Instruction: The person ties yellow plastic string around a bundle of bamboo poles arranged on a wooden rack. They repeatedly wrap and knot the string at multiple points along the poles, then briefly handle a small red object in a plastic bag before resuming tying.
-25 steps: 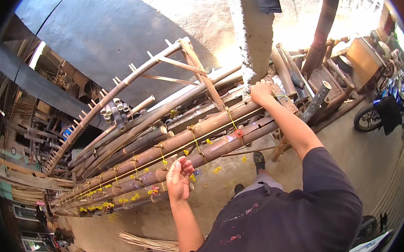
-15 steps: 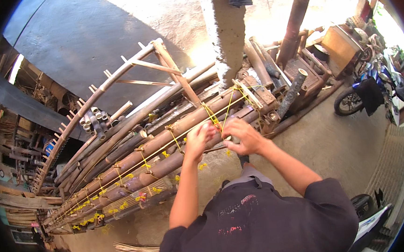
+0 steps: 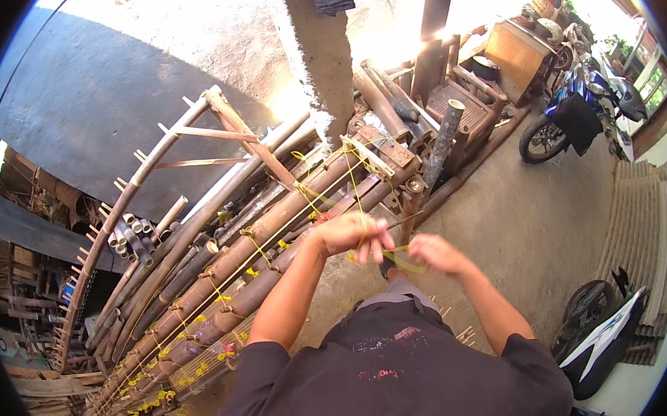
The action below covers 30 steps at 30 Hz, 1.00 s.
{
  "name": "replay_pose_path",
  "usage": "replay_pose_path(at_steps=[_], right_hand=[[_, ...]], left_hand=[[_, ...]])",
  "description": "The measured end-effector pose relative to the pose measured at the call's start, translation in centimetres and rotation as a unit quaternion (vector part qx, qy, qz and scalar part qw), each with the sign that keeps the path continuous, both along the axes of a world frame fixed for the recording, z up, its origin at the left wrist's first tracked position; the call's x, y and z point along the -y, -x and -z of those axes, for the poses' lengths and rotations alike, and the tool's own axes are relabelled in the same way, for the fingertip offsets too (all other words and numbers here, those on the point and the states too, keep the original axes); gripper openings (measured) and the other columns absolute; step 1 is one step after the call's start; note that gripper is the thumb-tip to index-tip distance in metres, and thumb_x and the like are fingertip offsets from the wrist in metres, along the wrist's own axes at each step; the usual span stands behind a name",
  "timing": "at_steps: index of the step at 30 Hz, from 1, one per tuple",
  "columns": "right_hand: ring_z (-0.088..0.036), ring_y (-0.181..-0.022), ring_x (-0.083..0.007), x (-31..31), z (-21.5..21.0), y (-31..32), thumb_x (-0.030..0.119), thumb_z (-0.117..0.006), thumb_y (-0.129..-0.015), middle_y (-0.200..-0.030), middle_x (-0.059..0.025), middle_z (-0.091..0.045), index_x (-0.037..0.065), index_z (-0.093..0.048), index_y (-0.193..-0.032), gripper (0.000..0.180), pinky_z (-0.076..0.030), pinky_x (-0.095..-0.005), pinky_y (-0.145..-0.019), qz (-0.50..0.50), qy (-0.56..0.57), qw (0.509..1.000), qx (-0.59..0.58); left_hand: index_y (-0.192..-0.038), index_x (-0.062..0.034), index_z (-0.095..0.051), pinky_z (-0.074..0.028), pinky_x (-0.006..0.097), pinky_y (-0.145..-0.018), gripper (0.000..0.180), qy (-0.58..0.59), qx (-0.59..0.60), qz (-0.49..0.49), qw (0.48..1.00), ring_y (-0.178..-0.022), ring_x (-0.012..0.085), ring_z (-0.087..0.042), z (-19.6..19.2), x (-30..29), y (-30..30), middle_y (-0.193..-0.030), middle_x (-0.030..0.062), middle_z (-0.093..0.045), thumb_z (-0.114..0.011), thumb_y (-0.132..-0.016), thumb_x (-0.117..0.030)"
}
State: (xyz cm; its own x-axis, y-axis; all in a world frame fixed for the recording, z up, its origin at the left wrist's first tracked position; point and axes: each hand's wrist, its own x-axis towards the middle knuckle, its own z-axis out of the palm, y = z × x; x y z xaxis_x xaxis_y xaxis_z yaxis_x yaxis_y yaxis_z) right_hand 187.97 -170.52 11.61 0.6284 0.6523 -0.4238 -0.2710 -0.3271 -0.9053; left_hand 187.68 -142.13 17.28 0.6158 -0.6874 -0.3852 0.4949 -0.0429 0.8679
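Observation:
My left hand (image 3: pixel 357 236) is at the near end of a long bamboo frame, its fingers curled. Yellow string (image 3: pixel 357 187) runs down to it from the frame's end and passes over the hand. A thin dark stick-like piece (image 3: pixel 405 219) juts out beside its fingers; whether the hand holds it I cannot tell. My right hand (image 3: pixel 437 255) is closed just to the right, pinching more of the yellow string, which stretches between both hands. The thick upper bamboo pole (image 3: pixel 272 221) and the lower pole (image 3: pixel 265 281) carry several yellow string ties.
A curved rack with pegs (image 3: pixel 127 191) and stacked bamboo poles (image 3: pixel 176 273) lie beyond the frame. A concrete pillar (image 3: pixel 323 62) rises behind its end. To the right are a wooden cabinet (image 3: pixel 516 56), a blue motorcycle (image 3: pixel 574 114) and corrugated sheets (image 3: pixel 640 225).
Both hands have moved off the poles, down toward my body, and the right has drawn away from the left with string between them. My view has shifted to the right.

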Motion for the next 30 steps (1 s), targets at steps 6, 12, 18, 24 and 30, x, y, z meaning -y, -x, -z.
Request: replay_pose_path(at_steps=[6,12,18,24,30], right_hand=[[-0.058,-0.084,-0.0118,-3.3,-5.0,1.3,0.014,-0.045,-0.098,-0.087,-0.0010,-0.064,0.003,-0.064,-0.103,0.022,-0.048,-0.0304,-0.077,-0.453,-0.126,0.880,0.074],[-0.050,-0.081,-0.0100,-3.2,4.8,-1.9,0.036,-0.047,-0.103,-0.092,0.0015,-0.055,0.014,-0.058,-0.112,0.026,-0.045,-0.0285,-0.070,-0.438,0.047,0.897,-0.015],[-0.050,-0.082,-0.0111,-3.2,8.3,1.0,0.035,-0.042,-0.105,-0.089,0.0014,-0.054,0.015,-0.058,-0.112,0.027,-0.045,-0.0292,-0.076,-0.464,0.107,0.868,-0.139],[-0.061,-0.097,-0.0288,-0.7,10.1,-4.6,0.022,-0.046,-0.100,-0.102,-0.0127,-0.066,0.004,-0.064,-0.105,0.026,-0.048,-0.0406,-0.088,-0.354,0.047,0.918,0.172],[-0.056,-0.083,-0.0135,0.7,-6.3,-5.9,0.026,-0.046,-0.103,-0.088,-0.0034,-0.061,0.004,-0.061,-0.093,0.029,-0.047,-0.0300,-0.078,-0.345,-0.112,0.929,0.067]], left_hand=[[-0.144,-0.0018,-0.040,-0.052,0.034,-0.093,0.064,-0.248,0.405,-0.171,0.863,-0.117,0.0244,-0.059,8.3,-0.7,0.9,-0.126,0.0214,-0.060,-0.039,-0.103,-0.050],[-0.121,-0.0003,-0.063,-0.058,0.032,-0.071,0.063,-0.189,0.042,-0.133,0.972,-0.085,0.0205,-0.069,-0.5,-2.2,3.3,-0.106,0.0135,-0.069,-0.042,-0.100,-0.056],[-0.116,0.0034,-0.064,-0.055,0.033,-0.083,0.062,-0.253,0.169,-0.187,0.934,-0.101,0.0200,-0.066,-2.4,-4.7,3.5,-0.108,0.0107,-0.068,-0.041,-0.102,-0.052],[-0.121,0.0022,-0.061,-0.053,0.024,-0.058,0.064,0.139,-0.073,-0.045,0.987,-0.073,0.0142,-0.070,2.1,0.4,3.7,-0.098,0.0129,-0.072,-0.029,-0.105,-0.052],[-0.128,-0.0019,-0.052,-0.053,0.034,-0.082,0.059,-0.399,0.338,-0.032,0.852,-0.089,0.0222,-0.068,4.7,0.4,4.1,-0.109,0.0163,-0.066,-0.033,-0.104,-0.052]])
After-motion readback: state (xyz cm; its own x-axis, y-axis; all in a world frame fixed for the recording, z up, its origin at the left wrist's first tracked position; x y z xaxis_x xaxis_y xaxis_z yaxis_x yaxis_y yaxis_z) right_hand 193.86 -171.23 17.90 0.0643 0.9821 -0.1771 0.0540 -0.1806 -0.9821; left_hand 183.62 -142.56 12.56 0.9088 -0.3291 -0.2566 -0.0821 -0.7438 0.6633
